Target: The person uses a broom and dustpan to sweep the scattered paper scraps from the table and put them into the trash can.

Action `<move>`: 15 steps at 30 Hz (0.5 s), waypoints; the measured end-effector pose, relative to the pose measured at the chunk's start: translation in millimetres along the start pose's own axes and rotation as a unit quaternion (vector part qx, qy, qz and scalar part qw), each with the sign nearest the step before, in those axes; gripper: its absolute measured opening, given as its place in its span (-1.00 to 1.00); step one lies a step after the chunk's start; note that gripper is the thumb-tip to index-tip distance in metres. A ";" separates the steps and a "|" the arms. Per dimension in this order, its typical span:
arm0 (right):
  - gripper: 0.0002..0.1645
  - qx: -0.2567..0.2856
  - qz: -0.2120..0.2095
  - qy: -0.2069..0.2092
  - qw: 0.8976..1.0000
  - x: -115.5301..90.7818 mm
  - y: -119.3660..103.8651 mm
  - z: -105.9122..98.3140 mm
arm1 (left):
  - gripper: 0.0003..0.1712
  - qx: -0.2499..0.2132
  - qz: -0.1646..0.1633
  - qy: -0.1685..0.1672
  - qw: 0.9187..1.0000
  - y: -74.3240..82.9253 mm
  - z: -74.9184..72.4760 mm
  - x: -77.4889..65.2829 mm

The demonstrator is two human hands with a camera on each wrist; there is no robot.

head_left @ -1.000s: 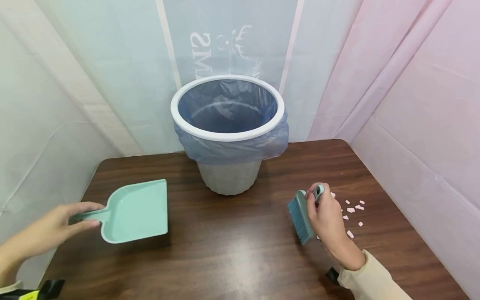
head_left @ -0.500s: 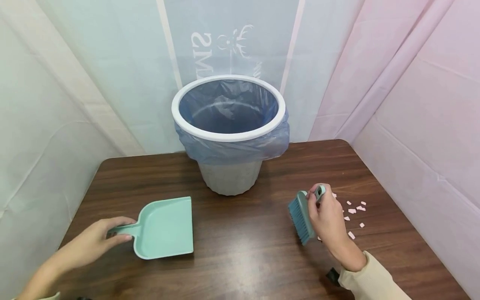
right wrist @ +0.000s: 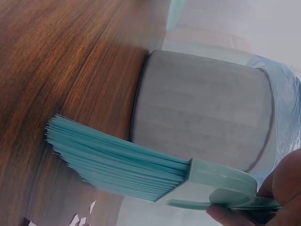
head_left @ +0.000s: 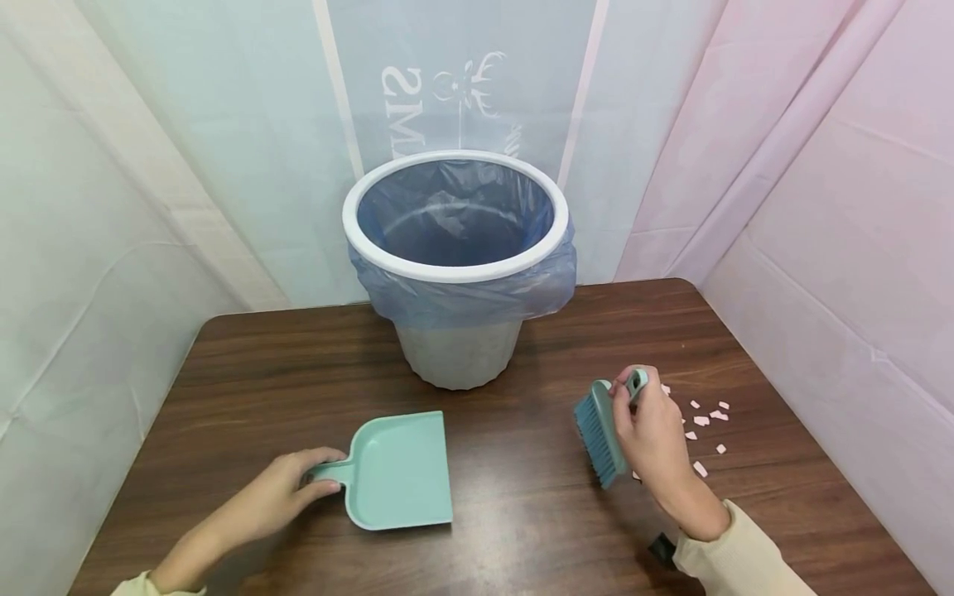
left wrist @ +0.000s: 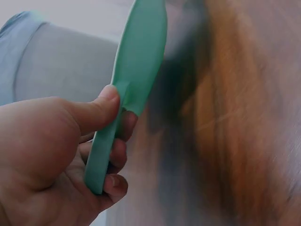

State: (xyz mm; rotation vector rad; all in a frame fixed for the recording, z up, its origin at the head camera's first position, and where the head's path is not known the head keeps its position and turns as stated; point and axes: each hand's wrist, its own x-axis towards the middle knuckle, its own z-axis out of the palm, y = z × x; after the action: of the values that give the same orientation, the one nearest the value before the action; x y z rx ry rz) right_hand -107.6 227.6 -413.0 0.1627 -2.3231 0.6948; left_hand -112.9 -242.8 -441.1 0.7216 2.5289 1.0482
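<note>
My left hand (head_left: 286, 492) grips the handle of a mint-green dustpan (head_left: 401, 470), its wide edge facing right; in the left wrist view thumb and fingers wrap the dustpan's handle (left wrist: 101, 155). At the right my right hand (head_left: 654, 434) holds a hand brush (head_left: 605, 434) by its green handle, bristles pointing left and down. The right wrist view shows the brush's blue-green bristles (right wrist: 117, 160) close over the table. Small pale scraps (head_left: 701, 420) lie scattered to the right of my right hand, some partly hidden behind it.
A grey bin (head_left: 458, 352) with a white rim and blue liner bag stands at the table's back middle. The brown wooden table (head_left: 514, 463) is enclosed by pale curtains (head_left: 842, 273) at the back and sides.
My left hand has carried the dustpan to the right and nearer to me, toward the table's middle. The right hand and the brush have stayed nearly in place.
</note>
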 end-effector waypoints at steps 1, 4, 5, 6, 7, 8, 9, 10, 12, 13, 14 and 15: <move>-0.78 0.000 0.001 -0.001 1.000 0.0 -0.2 0.1 | -0.55 0.000 0.003 -0.001 1.000 1.8 3.5 1.4; -0.78 -0.002 0.003 -0.002 1.000 -0.3 -0.7 0.3 | -0.54 -0.001 0.009 0.000 1.000 6.4 13.2 5.2; -0.78 -0.002 0.003 -0.003 1.000 -0.4 -0.7 0.5 | -0.53 -0.002 0.009 -0.001 1.000 7.5 15.8 6.2; -0.78 -0.001 0.003 -0.004 1.000 -0.5 -0.8 0.4 | -0.53 -0.003 0.009 -0.002 1.000 8.0 18.4 7.2; -0.78 -0.001 0.002 -0.004 1.000 -0.4 -0.8 0.6 | -0.54 -0.003 0.009 0.000 1.000 8.9 20.7 7.9; -0.78 0.000 0.002 -0.005 1.000 -0.3 -0.9 0.6 | -0.54 -0.002 0.008 0.001 1.000 9.6 23.0 8.6; -0.78 0.001 0.002 -0.006 1.000 -0.1 -1.1 0.6 | -0.55 -0.001 0.009 0.002 1.000 9.8 25.1 9.4; -0.78 0.001 0.001 -0.006 1.000 0.1 -1.1 0.7 | -0.56 0.003 0.010 0.005 1.000 10.1 27.3 10.3; -0.78 0.002 0.001 -0.006 1.000 0.4 -0.9 0.6 | -0.60 0.016 0.011 0.018 1.000 11.0 31.6 12.7; -0.78 0.003 0.001 -0.005 1.000 0.5 -0.7 0.8 | -0.61 0.022 0.013 0.025 0.999 11.6 33.6 13.5; -0.77 0.003 0.002 -0.006 1.000 0.4 -0.6 0.8 | -0.62 0.027 0.010 0.031 0.999 11.9 35.8 14.5; -0.77 0.004 0.002 -0.006 1.000 0.4 -0.5 0.9 | -0.63 0.032 0.010 0.039 0.999 12.0 37.9 15.4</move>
State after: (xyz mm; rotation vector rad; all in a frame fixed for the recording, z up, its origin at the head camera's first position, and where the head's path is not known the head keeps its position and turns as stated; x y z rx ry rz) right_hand -108.3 226.7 -413.0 0.1662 -2.3322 0.7061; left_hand -104.4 -205.5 -459.7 0.7375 2.6382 1.0235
